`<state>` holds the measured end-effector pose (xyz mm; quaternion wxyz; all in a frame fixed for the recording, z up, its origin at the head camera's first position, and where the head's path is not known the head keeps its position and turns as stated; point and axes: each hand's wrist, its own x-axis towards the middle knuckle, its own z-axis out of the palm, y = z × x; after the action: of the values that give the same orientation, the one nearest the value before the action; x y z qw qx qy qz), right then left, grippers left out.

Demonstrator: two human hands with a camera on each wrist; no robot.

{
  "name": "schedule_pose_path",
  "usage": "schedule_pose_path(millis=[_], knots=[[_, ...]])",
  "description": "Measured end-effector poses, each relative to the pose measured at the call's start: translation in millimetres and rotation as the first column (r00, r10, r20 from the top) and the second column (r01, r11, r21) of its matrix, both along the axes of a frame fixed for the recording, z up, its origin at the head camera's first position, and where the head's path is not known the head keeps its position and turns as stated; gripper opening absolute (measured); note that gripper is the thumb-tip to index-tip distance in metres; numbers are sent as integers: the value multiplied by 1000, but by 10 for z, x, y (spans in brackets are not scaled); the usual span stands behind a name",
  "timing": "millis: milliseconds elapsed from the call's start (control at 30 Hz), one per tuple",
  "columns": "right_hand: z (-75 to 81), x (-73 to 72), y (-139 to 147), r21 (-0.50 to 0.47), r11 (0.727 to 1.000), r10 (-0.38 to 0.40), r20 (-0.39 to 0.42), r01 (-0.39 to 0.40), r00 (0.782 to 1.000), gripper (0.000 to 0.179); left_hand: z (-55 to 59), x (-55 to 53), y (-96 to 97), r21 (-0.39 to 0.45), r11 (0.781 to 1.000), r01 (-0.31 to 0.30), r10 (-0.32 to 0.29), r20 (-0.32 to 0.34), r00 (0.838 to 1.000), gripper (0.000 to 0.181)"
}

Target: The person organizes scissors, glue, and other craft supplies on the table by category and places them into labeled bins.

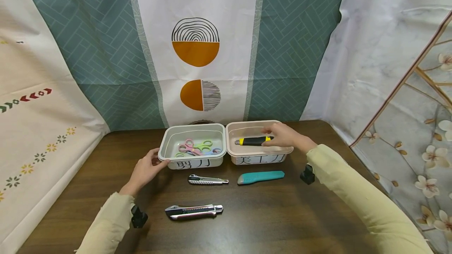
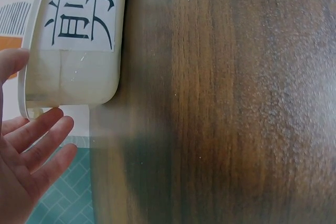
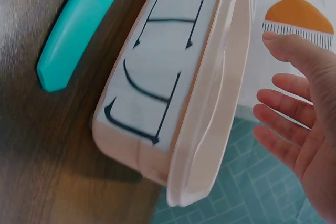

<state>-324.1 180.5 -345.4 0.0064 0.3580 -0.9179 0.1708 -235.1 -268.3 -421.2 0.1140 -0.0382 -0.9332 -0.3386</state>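
Observation:
My left hand (image 1: 145, 170) is at the left front corner of the pale green bin (image 1: 166, 153). Its thumb touches the front rim and the relaxed fingers lie along the side, as the left wrist view shows. Several colourful scissors (image 1: 192, 147) lie in that bin. Over the right side of the pink bin (image 1: 231, 128), my right hand (image 1: 282, 135) has its fingers spread with nothing between them. A yellow and black utility knife (image 1: 252, 141) lies inside the pink bin, its right end partly hidden by the hand.
On the brown table (image 1: 282, 214), a small silver utility knife (image 1: 208, 180) and a teal utility knife (image 1: 261, 177) lie before the bins. A larger silver and black utility knife (image 1: 193, 211) is nearer the front. Behind hangs a patterned curtain (image 1: 296, 50).

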Motion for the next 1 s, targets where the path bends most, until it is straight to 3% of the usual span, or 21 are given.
schedule_pose_path(millis=[367, 600, 800, 1000], knots=[[-35, 240, -363, -31, 988, 151, -74, -153, 986, 52, -7, 5, 0, -1, 1000, -2, 2, 5, 1000, 63], [-127, 430, -638, -50, 975, 217, 62, -214, 974, 60, 4, 2, 7, -1, 1000, -3, 3, 5, 1000, 62], [-277, 611, -916, -31, 963, 268, 85, -266, 960, 58, -1, -2, 4, 1, 1000, 1, -1, 6, 1000, 63], [-470, 764, -1194, -43, 940, 340, 134, -337, 931, 56, -13, -4, -2, 13, 1000, 3, -3, 9, 1000, 62]])
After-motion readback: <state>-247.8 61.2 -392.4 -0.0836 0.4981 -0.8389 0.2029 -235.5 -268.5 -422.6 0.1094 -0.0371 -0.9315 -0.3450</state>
